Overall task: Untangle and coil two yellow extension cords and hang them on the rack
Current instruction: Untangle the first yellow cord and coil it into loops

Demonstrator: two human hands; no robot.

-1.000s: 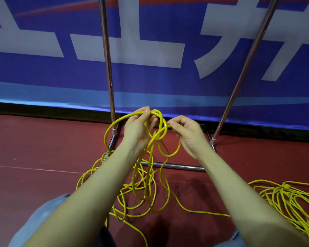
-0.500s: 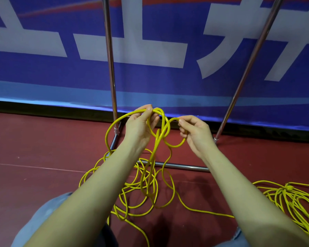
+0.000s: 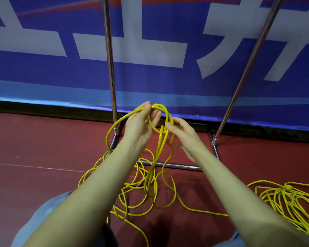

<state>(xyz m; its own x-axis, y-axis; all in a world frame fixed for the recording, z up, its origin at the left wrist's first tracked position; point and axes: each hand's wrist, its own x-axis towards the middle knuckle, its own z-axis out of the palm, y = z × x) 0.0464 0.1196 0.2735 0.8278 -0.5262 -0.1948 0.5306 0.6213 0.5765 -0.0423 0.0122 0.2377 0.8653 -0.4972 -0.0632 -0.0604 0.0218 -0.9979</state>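
A yellow extension cord hangs in loops from my left hand, whose thumb and fingers pinch the top of the loops at chest height. My right hand touches the same loops from the right, thumb and fingertips pinching a strand beside the left hand. The rest of this cord lies tangled on the red floor below my forearms. A second yellow cord lies in a loose heap on the floor at the right edge. The metal rack stands just behind my hands; its top bar is out of frame.
The rack's second upright slants at the right, and its base bar lies on the floor under the hanging loops. A blue banner with white characters covers the wall behind. My knees in blue jeans are at the bottom.
My right hand has moved left, close against the left hand, bringing its strand onto the held loops. The small side loop it held out is gone.
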